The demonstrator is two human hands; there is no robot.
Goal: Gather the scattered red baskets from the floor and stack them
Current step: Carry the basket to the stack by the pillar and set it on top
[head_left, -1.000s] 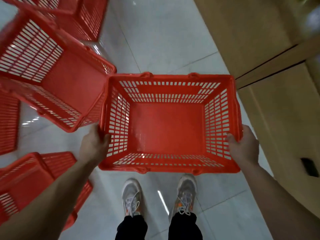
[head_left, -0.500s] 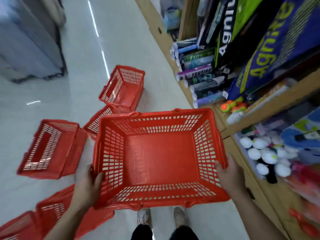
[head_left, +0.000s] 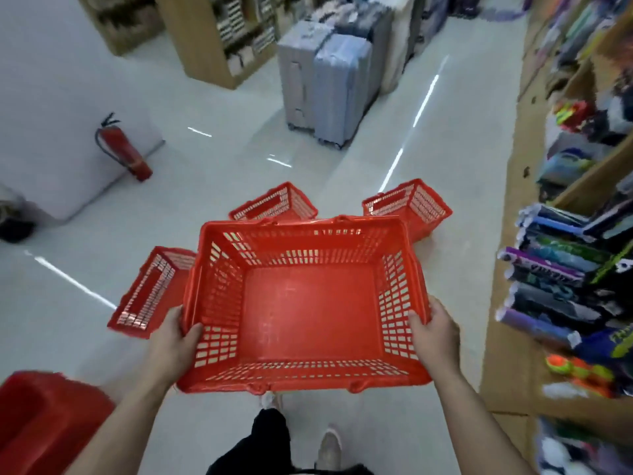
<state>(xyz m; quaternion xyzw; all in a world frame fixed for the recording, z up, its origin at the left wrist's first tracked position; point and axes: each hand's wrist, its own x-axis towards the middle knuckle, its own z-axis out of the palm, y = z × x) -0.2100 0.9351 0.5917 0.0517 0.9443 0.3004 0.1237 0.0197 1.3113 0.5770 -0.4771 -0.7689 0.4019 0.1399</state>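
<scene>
An empty red plastic basket (head_left: 310,306) hangs upright in front of me above the floor. My left hand (head_left: 171,344) grips its left rim and my right hand (head_left: 436,337) grips its right rim. Three more red baskets lie on the pale floor beyond it: one on its side at the left (head_left: 150,291), one behind the held basket (head_left: 274,202), one at the right near the shelves (head_left: 409,200). Another red basket (head_left: 44,423) shows at the bottom left corner, blurred.
Wooden shelving (head_left: 507,337) packed with goods runs along the right. Several grey suitcases (head_left: 325,84) stand ahead. A red fire extinguisher (head_left: 121,147) leans against a white wall at the left. More shelves (head_left: 212,39) stand at the back. My feet show below the basket.
The view has swung up and round from the floor to the aisle. The held basket stays in both hands, and the baskets on the floor now lie further away.
</scene>
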